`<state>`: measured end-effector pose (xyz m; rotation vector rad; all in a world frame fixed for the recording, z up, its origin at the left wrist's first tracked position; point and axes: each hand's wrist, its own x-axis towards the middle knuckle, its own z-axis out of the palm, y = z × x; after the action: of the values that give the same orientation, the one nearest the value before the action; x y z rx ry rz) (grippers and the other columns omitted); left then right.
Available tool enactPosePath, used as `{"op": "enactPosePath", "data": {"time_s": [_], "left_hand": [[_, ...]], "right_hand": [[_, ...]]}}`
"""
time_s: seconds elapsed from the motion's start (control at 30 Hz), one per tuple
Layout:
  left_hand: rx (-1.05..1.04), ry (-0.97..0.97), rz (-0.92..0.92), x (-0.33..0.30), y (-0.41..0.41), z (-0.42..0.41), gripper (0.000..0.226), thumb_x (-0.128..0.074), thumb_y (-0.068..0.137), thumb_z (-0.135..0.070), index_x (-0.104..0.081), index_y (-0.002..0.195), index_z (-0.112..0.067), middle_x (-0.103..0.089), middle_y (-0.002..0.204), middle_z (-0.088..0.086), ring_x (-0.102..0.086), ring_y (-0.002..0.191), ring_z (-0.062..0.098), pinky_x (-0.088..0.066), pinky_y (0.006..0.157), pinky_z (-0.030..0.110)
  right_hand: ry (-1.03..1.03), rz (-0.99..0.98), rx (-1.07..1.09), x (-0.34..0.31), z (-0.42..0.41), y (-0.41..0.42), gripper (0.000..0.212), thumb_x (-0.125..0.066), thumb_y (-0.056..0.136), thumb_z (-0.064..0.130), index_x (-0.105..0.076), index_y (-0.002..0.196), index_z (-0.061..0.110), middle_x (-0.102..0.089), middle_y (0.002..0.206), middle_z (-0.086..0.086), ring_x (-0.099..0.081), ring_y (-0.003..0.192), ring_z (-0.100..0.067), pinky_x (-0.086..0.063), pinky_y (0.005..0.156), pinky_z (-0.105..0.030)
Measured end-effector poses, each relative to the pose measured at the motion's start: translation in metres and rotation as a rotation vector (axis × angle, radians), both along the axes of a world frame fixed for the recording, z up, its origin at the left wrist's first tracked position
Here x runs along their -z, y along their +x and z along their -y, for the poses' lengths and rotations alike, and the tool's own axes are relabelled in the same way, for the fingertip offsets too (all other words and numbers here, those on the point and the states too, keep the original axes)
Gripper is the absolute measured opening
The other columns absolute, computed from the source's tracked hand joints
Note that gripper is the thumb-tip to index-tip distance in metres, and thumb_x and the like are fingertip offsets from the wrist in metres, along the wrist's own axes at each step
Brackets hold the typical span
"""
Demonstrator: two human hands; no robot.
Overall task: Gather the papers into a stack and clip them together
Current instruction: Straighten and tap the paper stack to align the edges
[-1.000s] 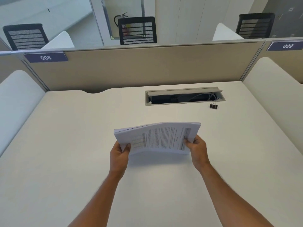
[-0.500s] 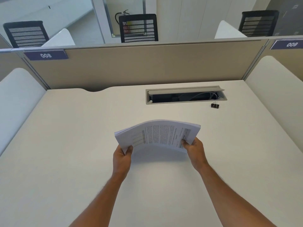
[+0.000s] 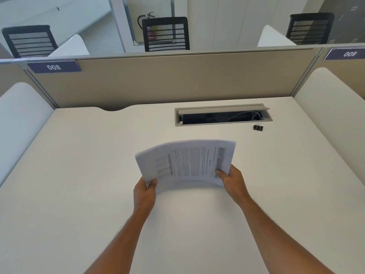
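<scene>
A bowed stack of printed papers [image 3: 186, 163] is held above a white desk [image 3: 79, 175]. The left hand [image 3: 145, 192] pinches its near-left corner; the right hand [image 3: 231, 179] grips its right edge, thumb on top. A black binder clip [image 3: 258, 127] lies well beyond.

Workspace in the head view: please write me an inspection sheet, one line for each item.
Surface: white desk, with an open cable tray at the back.
Job's things: stack of papers held above the desk, bowed; black binder clip lies on the desk just in front of the tray, unused.
Clutter: nothing seen.
Grippers: left hand grips the stack's left corner; right hand grips its right edge.
Cables: pale cable inside the tray.
Surroundings: beige partition with signs 008 and 009; black chairs beyond.
</scene>
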<state>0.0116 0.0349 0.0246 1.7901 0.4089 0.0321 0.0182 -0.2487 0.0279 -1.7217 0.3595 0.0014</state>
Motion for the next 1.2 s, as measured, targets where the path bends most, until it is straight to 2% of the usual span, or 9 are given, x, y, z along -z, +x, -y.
{"op": "enactPosePath", "data": {"time_s": [0.13,0.27,0.5,0.6,0.7,0.8,0.9,1.03,1.2], "left_hand": [[0.112,-0.056,-0.060,0.000,0.006,-0.020,0.027,-0.060,0.095,-0.006,-0.070,0.116,-0.021,-0.076,0.107,-0.007,-0.072,0.098,0.017,-0.058,0.086,0.037],[0.160,-0.213,-0.216,0.000,0.010,-0.032,0.022,-0.065,0.094,-0.007,-0.071,0.112,-0.018,-0.078,0.110,0.004,-0.075,0.099,0.027,-0.059,0.089,0.050],[0.160,-0.607,-0.276,-0.020,0.023,-0.046,0.035,-0.063,0.094,-0.007,-0.061,0.129,-0.004,-0.071,0.123,0.018,-0.068,0.113,0.040,-0.054,0.095,0.056],[0.146,-0.684,-0.262,-0.027,0.025,-0.045,0.032,-0.060,0.094,-0.003,-0.062,0.126,-0.003,-0.072,0.120,0.020,-0.072,0.105,0.038,-0.060,0.085,0.053],[0.049,-0.680,-0.248,-0.027,0.026,-0.041,0.030,-0.060,0.094,0.002,-0.062,0.124,-0.002,-0.073,0.116,0.022,-0.073,0.099,0.038,-0.061,0.080,0.053],[-0.091,-0.713,-0.231,-0.024,0.023,-0.031,0.027,-0.059,0.095,0.004,-0.064,0.119,-0.006,-0.075,0.111,0.017,-0.072,0.098,0.036,-0.062,0.075,0.052],[-0.219,-0.793,-0.169,-0.019,0.016,-0.016,0.027,-0.058,0.096,0.004,-0.064,0.119,-0.010,-0.074,0.112,0.013,-0.072,0.098,0.032,-0.063,0.075,0.049],[-0.313,-0.858,-0.091,-0.015,0.006,0.016,0.026,-0.057,0.096,0.004,-0.066,0.111,-0.015,-0.072,0.117,0.011,-0.071,0.096,0.025,-0.061,0.084,0.046],[-0.267,-0.906,-0.121,-0.014,-0.002,0.026,0.033,-0.057,0.095,0.007,-0.063,0.121,-0.012,-0.071,0.122,0.012,-0.067,0.112,0.030,-0.054,0.097,0.049]], "right_hand": [[-0.085,-0.021,-0.130,-0.019,0.014,0.005,0.023,-0.061,0.097,0.010,-0.068,0.111,0.027,-0.075,0.105,0.012,-0.071,0.096,-0.007,-0.056,0.082,-0.026],[0.109,-0.186,-0.189,-0.026,0.029,0.015,0.025,-0.066,0.092,0.002,-0.071,0.114,0.012,-0.077,0.112,-0.008,-0.075,0.096,-0.022,-0.060,0.085,-0.036],[0.285,-0.309,-0.298,-0.031,0.037,0.010,0.030,-0.065,0.091,-0.005,-0.069,0.119,0.003,-0.077,0.111,-0.014,-0.075,0.095,-0.028,-0.061,0.078,-0.034],[0.291,-0.324,-0.319,-0.032,0.033,0.006,0.031,-0.064,0.091,-0.003,-0.068,0.121,0.002,-0.076,0.111,-0.015,-0.075,0.094,-0.028,-0.061,0.076,-0.034],[0.401,-0.305,-0.254,-0.034,0.031,0.004,0.028,-0.062,0.095,0.007,-0.067,0.122,0.003,-0.074,0.116,-0.017,-0.073,0.099,-0.031,-0.059,0.081,-0.039],[0.683,-0.244,-0.110,-0.039,0.028,0.001,0.029,-0.055,0.099,0.025,-0.068,0.121,0.012,-0.072,0.116,-0.013,-0.070,0.097,-0.026,-0.060,0.078,-0.039],[0.919,-0.203,-0.068,-0.038,0.013,-0.004,0.040,-0.056,0.095,0.040,-0.069,0.124,0.015,-0.069,0.117,-0.015,-0.064,0.105,-0.030,-0.054,0.096,-0.052],[0.699,-0.214,-0.137,-0.032,-0.039,-0.015,0.032,-0.056,0.101,0.028,-0.061,0.132,0.022,-0.071,0.125,-0.009,-0.068,0.110,-0.030,-0.053,0.097,-0.056],[0.483,-0.194,0.132,-0.032,-0.068,-0.013,0.028,-0.053,0.099,0.007,-0.068,0.118,0.023,-0.077,0.111,0.001,-0.073,0.101,-0.023,-0.061,0.085,-0.049]]}}
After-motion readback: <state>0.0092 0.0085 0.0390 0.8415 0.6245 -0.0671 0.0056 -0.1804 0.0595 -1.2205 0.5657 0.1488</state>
